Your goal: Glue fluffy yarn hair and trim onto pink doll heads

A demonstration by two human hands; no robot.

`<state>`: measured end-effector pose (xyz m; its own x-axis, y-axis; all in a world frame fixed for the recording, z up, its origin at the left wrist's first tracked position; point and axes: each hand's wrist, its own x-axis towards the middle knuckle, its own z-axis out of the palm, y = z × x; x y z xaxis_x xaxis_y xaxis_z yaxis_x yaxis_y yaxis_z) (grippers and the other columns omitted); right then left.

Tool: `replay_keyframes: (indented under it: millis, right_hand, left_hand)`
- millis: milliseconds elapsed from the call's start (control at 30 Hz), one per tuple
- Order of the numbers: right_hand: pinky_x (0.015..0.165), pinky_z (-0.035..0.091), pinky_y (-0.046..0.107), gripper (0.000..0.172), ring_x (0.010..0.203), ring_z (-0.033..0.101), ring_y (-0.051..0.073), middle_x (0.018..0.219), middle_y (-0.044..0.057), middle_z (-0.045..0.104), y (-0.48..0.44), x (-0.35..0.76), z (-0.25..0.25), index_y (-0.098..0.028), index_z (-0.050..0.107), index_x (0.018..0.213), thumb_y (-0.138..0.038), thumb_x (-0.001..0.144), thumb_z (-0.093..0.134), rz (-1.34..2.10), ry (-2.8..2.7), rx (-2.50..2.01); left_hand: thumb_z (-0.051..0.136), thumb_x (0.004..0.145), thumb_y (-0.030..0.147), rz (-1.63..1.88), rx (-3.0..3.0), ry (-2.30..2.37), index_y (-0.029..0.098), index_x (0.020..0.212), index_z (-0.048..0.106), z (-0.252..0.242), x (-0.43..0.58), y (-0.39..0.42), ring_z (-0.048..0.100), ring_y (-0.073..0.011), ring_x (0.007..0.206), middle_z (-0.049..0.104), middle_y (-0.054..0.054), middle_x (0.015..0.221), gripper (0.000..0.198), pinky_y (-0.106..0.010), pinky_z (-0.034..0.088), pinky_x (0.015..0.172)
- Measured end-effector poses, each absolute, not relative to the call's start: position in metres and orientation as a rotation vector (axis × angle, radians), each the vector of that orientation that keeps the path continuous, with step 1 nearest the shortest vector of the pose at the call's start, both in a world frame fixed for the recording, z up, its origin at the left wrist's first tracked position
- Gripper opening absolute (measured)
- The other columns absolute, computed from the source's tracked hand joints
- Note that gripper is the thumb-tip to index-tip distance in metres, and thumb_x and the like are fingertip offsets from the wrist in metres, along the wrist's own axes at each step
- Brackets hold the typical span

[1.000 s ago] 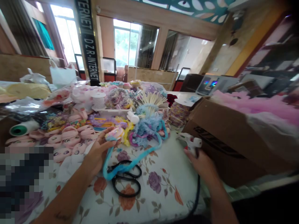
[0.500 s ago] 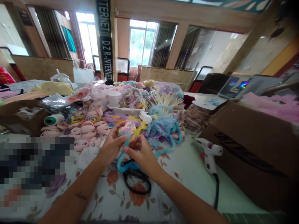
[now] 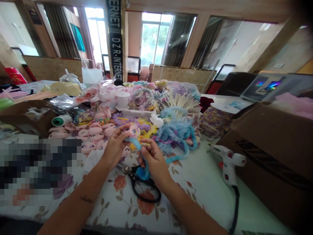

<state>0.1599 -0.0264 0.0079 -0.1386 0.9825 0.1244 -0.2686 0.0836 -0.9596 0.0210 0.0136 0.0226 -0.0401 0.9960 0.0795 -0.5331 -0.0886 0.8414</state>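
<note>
As the left hand point(image 3: 115, 145) pinches a painted doll head point(image 3: 133, 130) by its edge, a fuzzy blue strip point(image 3: 135, 143), likely light, soft and limp, best gripped near the head, runs to the right hand point(image 3: 154, 159), nearly closed, thumb and fingers on it; to that hand's right lies a smooth white glue gun point(image 3: 229, 163).

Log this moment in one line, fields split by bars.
Left hand: holding doll face | right hand: pinching blue strip | scissors: lying on tablecloth | glue gun: unheld, beside cardboard box
</note>
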Motion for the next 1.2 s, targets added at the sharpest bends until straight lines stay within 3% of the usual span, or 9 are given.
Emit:
replay_keyframes:
  millis: [167,233,367,467,867,1200]
  right_hand:
    - [0.048,0.038,0.022,0.025,0.047,0.044,0.01,0.058,-0.006,0.046,-0.028,0.166,0.01,-0.021,0.063,0.1,-0.026,0.093,0.04,0.873,-1.476,-1.016]
    - [0.056,0.044,0.024,0.023,0.056,0.054,0.013,0.063,-0.003,0.054,-0.03,0.167,0.012,-0.021,0.064,0.099,-0.024,0.092,0.043,0.666,-1.58,-1.058]
    - [0.074,0.051,0.03,0.017,0.084,0.067,0.021,0.092,0.007,0.071,-0.029,0.168,0.009,-0.019,0.062,0.101,-0.024,0.086,0.059,0.23,-1.732,-1.008]
    - [0.07,0.052,0.028,0.014,0.078,0.069,0.019,0.088,0.008,0.073,-0.025,0.17,0.002,-0.019,0.064,0.099,-0.017,0.09,0.053,-0.005,-1.78,-0.951]
    - [0.066,0.051,0.027,0.008,0.068,0.067,0.018,0.075,0.003,0.071,-0.027,0.171,0.009,-0.019,0.065,0.082,-0.025,0.085,0.061,0.15,-1.623,-1.133]
    - [0.071,0.049,0.029,0.011,0.076,0.066,0.021,0.081,0.005,0.071,-0.024,0.175,0.012,-0.018,0.064,0.087,-0.026,0.086,0.057,0.244,-1.604,-1.199]
  left_hand:
    - [0.073,0.07,0.023,1.472,0.851,0.762,0.017,0.101,0.064,0.017,0.022,0.015,0.06,-0.0088,0.071,0.065,-0.001,0.088,0.033,-0.018,0.05,0.059]
    - [0.073,0.071,0.023,1.454,0.85,0.754,0.018,0.101,0.064,0.016,0.023,0.015,0.061,-0.0093,0.073,0.065,-0.001,0.088,0.032,-0.018,0.051,0.061]
    - [0.073,0.07,0.022,1.436,0.845,0.757,0.017,0.101,0.064,0.017,0.025,0.012,0.062,-0.0096,0.072,0.067,-0.001,0.088,0.033,-0.02,0.051,0.063]
    - [0.074,0.068,0.021,1.427,0.831,0.758,0.016,0.1,0.064,0.02,0.026,0.01,0.062,-0.0096,0.072,0.068,-0.001,0.088,0.033,-0.02,0.051,0.064]
    - [0.073,0.069,0.021,1.383,0.832,0.778,0.015,0.1,0.064,0.022,0.029,0.009,0.062,-0.0097,0.072,0.068,-0.002,0.087,0.033,-0.02,0.051,0.064]
    - [0.073,0.069,0.022,1.366,0.862,0.8,0.015,0.099,0.065,0.022,0.028,0.006,0.061,-0.0092,0.068,0.065,0.0,0.078,0.032,-0.02,0.051,0.064]
